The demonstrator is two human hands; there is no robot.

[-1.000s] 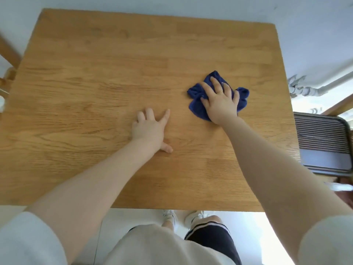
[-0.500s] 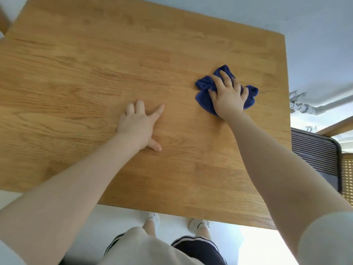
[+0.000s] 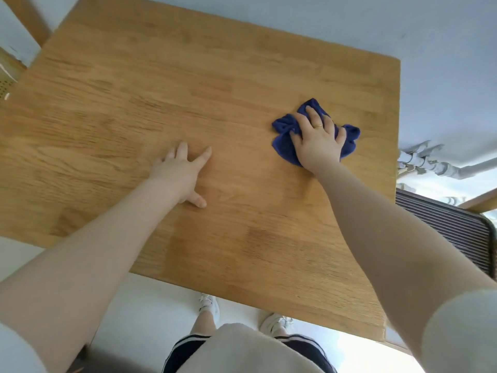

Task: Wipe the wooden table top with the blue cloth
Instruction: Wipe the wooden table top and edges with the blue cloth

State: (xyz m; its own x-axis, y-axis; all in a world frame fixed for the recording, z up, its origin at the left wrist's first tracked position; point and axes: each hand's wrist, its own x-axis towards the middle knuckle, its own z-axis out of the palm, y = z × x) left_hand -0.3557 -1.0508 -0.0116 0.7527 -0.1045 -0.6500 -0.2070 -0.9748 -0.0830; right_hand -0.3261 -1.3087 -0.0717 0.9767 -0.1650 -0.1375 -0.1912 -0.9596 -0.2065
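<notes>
Head view, the only one. Wooden table (image 3: 166, 84) fills most of the frame, seen from above; pale oak-look boards, grain running left to right, nothing standing on it apart from the two hands and the cloth. Blue cloth (image 3: 282, 142) lies on the right half of the top, nearer the right edge than the middle, bunched into loose folds rather than spread flat. Right hand (image 3: 318, 142) sits palm-down on top of it, fingers splayed and pressing, a ring on one finger; cloth pokes out on the left, past the fingertips and at the far right. It is pinned under the palm rather than gripped in a fist. Left hand (image 3: 180, 173) rests flat and empty on bare wood near the centre, fingers spread, thumb out toward the near edge; apparently a brace for the lean. Well apart from the cloth. Handling, as a judgement: cloth looks soft, light, limp, likely microfibre; no stiffness, so it will ride up and bunch further if pushed from one corner only. Best held as now, broad palm over the middle of the wad, fingertips trapping the leading folds. Not fragile. Wood looks smooth and sealed, so it should slide with little drag; too little pressure and the hand may slip off it. Off the table to the right: a slatted dark panel (image 3: 443, 224) and grey pipes (image 3: 430, 164). Feet in white shoes (image 3: 208, 305) below the near edge.
</notes>
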